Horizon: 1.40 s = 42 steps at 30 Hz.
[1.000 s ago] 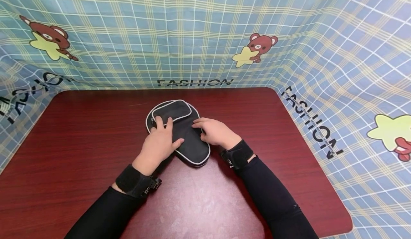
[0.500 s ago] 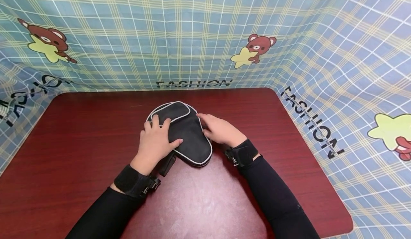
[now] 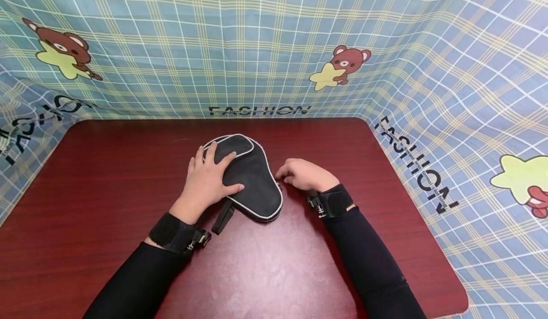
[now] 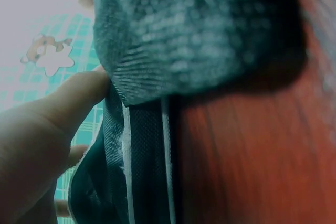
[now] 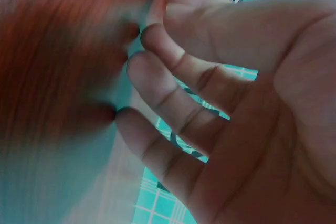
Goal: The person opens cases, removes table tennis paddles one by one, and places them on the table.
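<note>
A black paddle-shaped zip case [image 3: 252, 185] with white piping lies flat on the table, its smaller front pocket [image 3: 237, 144] at the far end. My left hand [image 3: 205, 176] rests on the case's left side with fingers spread, the fingertips on the pocket and the thumb on the body. At the case's right edge, my right hand [image 3: 304, 174] has bent fingers close to a small zipper pull [image 3: 279, 185]. In the right wrist view the thumb [image 5: 210, 24] lies near the index finger; whether they pinch anything is hidden.
A black strap loop [image 3: 222, 218] sticks out from the case's lower left. The dark red table [image 3: 107, 190] has rounded corners, and a plaid cloth [image 3: 239, 47] with bear prints hangs behind it and along both sides.
My right hand has moved off the top of the case to its right edge. My left hand has spread its fingers further over the pocket, and the strap loop has come into view.
</note>
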Each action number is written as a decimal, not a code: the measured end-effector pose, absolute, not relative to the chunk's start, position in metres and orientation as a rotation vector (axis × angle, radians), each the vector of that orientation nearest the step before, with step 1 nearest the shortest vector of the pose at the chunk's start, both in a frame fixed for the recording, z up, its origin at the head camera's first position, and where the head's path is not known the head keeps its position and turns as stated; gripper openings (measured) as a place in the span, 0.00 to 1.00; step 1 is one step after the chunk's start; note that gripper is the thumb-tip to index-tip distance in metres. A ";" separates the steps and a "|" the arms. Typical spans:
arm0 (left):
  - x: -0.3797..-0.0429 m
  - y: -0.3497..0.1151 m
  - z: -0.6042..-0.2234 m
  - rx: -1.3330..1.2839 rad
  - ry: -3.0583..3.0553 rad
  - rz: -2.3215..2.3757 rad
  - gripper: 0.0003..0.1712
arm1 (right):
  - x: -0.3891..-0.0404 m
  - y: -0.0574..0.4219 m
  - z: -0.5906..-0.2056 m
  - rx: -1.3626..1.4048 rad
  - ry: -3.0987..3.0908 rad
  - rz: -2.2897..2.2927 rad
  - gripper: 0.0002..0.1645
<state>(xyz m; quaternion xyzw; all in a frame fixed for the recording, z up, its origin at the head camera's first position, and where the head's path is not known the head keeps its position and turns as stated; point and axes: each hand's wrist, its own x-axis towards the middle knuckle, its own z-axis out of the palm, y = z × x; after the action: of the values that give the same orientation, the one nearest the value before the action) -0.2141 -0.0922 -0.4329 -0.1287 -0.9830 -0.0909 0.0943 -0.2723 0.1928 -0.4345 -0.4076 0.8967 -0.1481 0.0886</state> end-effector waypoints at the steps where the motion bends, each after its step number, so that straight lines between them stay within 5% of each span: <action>1: -0.214 -0.092 -0.433 -0.402 -2.909 -0.266 0.51 | -0.272 0.192 -0.435 -1.231 2.647 -0.449 0.16; 20: -0.217 -0.092 -0.432 -0.470 -2.961 -0.354 0.50 | -0.266 0.180 -0.435 -1.192 2.530 -0.532 0.08; 42: -0.220 -0.090 -0.437 -0.329 -3.008 -0.356 0.55 | -0.266 0.182 -0.434 -1.150 2.683 -0.397 0.12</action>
<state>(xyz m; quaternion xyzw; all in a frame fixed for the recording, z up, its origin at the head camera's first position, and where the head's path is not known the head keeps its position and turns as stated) -0.2197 -0.0897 -0.4367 -0.1078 -0.9862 -0.1166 0.0473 -0.2656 0.1820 -0.4337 -0.3884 0.9064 -0.1341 0.0975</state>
